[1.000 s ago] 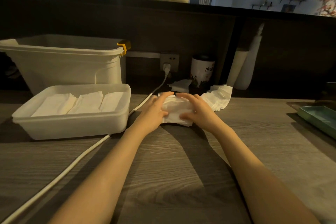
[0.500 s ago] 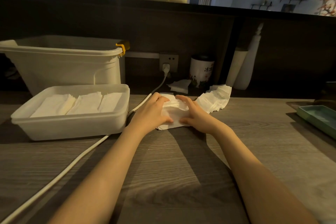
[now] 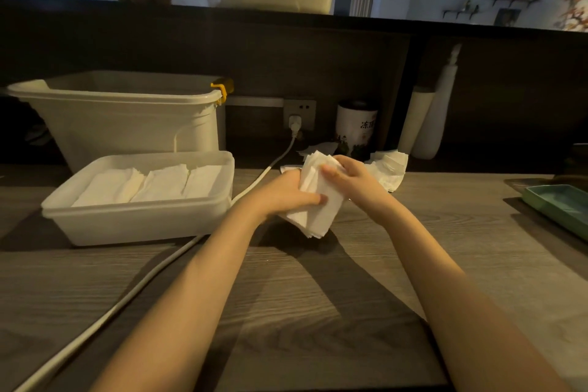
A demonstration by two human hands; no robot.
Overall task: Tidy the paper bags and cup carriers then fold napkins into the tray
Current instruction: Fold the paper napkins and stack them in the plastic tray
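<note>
White napkin stack, fingers partly hidden

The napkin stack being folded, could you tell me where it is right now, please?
In the head view it is centre frame: the napkin stack is held by the left hand and right hand, right of the tray.

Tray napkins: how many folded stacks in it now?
3, side by side in the tray: left stack, middle stack, right stack. More may lie beneath.
</note>
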